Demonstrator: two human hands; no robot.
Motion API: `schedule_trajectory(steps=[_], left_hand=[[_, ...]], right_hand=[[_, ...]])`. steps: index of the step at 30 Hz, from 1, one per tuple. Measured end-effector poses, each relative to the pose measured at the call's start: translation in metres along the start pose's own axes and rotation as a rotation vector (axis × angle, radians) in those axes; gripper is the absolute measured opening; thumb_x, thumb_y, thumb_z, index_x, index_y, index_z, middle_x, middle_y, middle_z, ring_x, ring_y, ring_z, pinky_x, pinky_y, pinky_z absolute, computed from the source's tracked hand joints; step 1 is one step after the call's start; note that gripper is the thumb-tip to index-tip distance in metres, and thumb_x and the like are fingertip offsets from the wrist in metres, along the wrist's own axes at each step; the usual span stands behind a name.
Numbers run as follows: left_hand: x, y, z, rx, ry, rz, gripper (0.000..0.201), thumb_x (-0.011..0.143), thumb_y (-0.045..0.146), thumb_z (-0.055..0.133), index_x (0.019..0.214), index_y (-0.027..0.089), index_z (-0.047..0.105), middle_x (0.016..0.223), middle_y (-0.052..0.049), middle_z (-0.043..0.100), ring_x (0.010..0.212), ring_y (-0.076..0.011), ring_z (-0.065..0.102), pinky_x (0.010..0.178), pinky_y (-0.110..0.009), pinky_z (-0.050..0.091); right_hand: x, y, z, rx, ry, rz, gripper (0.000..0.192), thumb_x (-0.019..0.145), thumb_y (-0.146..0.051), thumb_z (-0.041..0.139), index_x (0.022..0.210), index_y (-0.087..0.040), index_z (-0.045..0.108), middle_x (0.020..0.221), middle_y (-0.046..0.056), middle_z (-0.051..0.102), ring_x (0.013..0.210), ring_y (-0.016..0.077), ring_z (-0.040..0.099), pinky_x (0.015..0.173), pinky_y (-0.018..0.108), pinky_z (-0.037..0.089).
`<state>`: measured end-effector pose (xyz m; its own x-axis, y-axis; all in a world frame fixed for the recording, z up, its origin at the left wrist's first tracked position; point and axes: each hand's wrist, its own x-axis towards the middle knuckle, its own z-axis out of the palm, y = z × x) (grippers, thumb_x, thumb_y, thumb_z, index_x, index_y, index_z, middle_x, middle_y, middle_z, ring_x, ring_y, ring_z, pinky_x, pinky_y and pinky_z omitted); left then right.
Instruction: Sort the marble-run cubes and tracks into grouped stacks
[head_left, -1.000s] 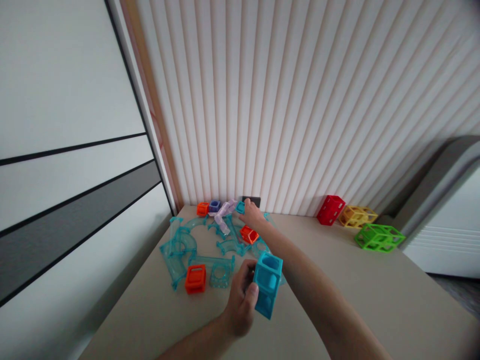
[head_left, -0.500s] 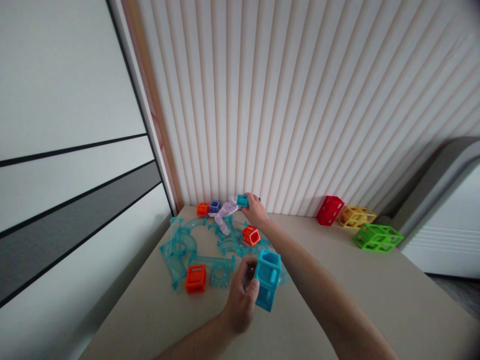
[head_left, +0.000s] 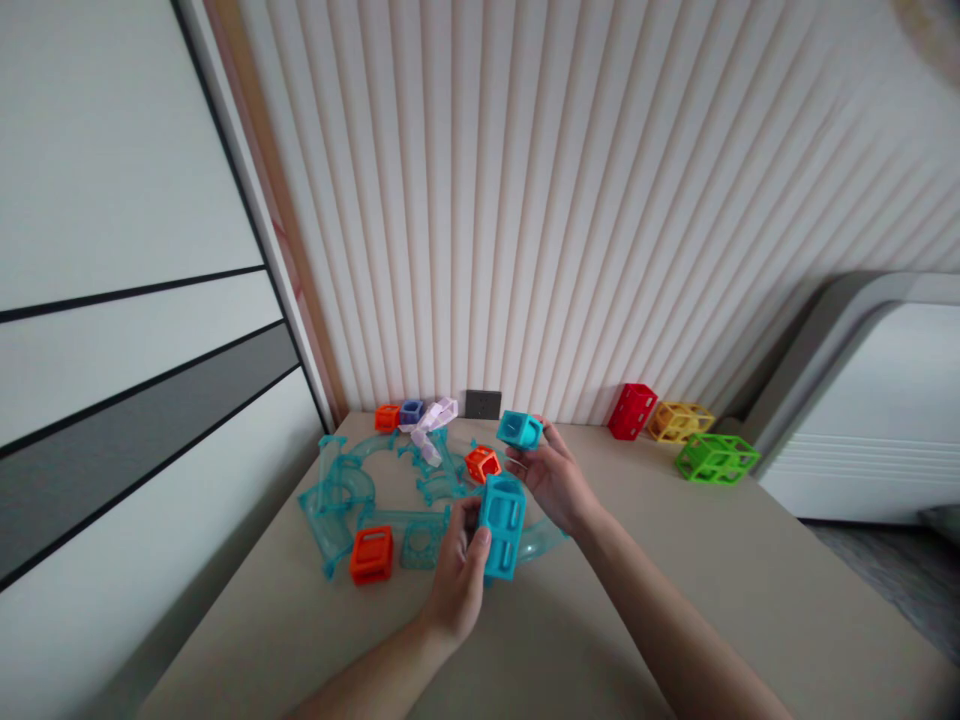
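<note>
My left hand [head_left: 457,575] grips a tall turquoise block [head_left: 501,525], two cubes high, held above the beige table [head_left: 675,590]. My right hand [head_left: 551,478] holds a small turquoise cube [head_left: 519,430] in its fingertips, just above and behind the tall block. The two pieces are a short gap apart. Below the hands lie clear teal track pieces [head_left: 345,495], curved and straight, with an orange cube [head_left: 481,464] among them.
Another orange cube [head_left: 370,555] sits at the near left of the tracks. Orange [head_left: 387,417], blue [head_left: 411,411] and pale lilac [head_left: 433,420] pieces line the ribbed wall. Red [head_left: 632,410], yellow [head_left: 679,421] and green [head_left: 716,458] lattice cubes stand far right beside a white cabinet [head_left: 870,420].
My right hand has picked the small turquoise cube up from by the wall and drawn it back toward the tall block. The view has shifted slightly right.
</note>
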<state>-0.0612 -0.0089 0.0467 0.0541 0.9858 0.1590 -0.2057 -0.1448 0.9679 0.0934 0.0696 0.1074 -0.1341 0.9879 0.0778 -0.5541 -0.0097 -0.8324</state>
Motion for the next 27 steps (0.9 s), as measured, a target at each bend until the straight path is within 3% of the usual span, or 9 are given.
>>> schedule_trajectory(steps=[4, 8, 12, 16, 20, 27], left_hand=[[0.0, -0.002, 0.0, 0.0, -0.018, -0.012, 0.051, 0.09, 0.065, 0.055, 0.113, 0.019, 0.06, 0.103, -0.01, 0.071, 0.097, -0.0271, 0.069, 0.081, -0.036, 0.054], [0.002, -0.002, 0.0, 0.046, -0.019, -0.008, 0.052, 0.09, 0.062, 0.056, 0.117, 0.018, 0.061, 0.109, -0.011, 0.072, 0.103, -0.0272, 0.068, 0.09, -0.038, 0.053], [0.005, -0.006, -0.003, 0.117, 0.029, -0.016, 0.052, 0.091, 0.061, 0.055, 0.118, 0.018, 0.063, 0.113, -0.012, 0.072, 0.103, -0.027, 0.068, 0.088, -0.036, 0.053], [0.006, -0.01, -0.004, 0.185, 0.091, -0.019, 0.052, 0.088, 0.062, 0.06, 0.115, 0.019, 0.068, 0.113, -0.012, 0.074, 0.107, -0.0293, 0.067, 0.092, -0.038, 0.052], [0.005, -0.005, -0.002, 0.219, 0.074, 0.0, 0.05, 0.085, 0.06, 0.064, 0.112, 0.019, 0.07, 0.11, -0.012, 0.075, 0.107, -0.0305, 0.067, 0.091, -0.038, 0.053], [0.001, -0.002, -0.002, 0.247, 0.001, 0.007, 0.046, 0.09, 0.058, 0.059, 0.109, 0.018, 0.069, 0.106, -0.011, 0.074, 0.101, -0.0282, 0.068, 0.088, -0.037, 0.052]], right_hand=[[-0.02, -0.01, -0.018, 0.042, 0.057, 0.01, 0.031, 0.08, -0.033, 0.073, 0.106, -0.03, 0.057, 0.088, -0.004, 0.067, 0.074, 0.0147, 0.066, 0.074, 0.03, 0.055], [-0.035, -0.011, -0.03, -0.051, 0.115, -0.092, 0.043, 0.081, -0.042, 0.078, 0.119, -0.032, 0.061, 0.083, -0.005, 0.063, 0.062, 0.0121, 0.057, 0.061, 0.026, 0.05], [-0.048, -0.008, -0.036, -0.122, 0.205, -0.188, 0.043, 0.09, -0.049, 0.068, 0.129, -0.034, 0.06, 0.084, -0.003, 0.061, 0.064, 0.0132, 0.055, 0.058, 0.026, 0.048], [-0.056, -0.002, -0.038, -0.347, 0.296, -0.303, 0.044, 0.096, -0.055, 0.056, 0.135, -0.033, 0.058, 0.084, -0.001, 0.061, 0.067, 0.0157, 0.056, 0.064, 0.03, 0.052], [-0.06, 0.003, -0.037, -0.604, 0.263, -0.393, 0.049, 0.094, -0.049, 0.063, 0.138, -0.029, 0.055, 0.096, 0.003, 0.066, 0.074, 0.0166, 0.059, 0.066, 0.028, 0.052], [-0.063, 0.001, -0.042, -0.821, 0.183, -0.37, 0.025, 0.09, -0.044, 0.069, 0.105, -0.024, 0.071, 0.086, 0.003, 0.069, 0.072, 0.0188, 0.06, 0.064, 0.029, 0.051]])
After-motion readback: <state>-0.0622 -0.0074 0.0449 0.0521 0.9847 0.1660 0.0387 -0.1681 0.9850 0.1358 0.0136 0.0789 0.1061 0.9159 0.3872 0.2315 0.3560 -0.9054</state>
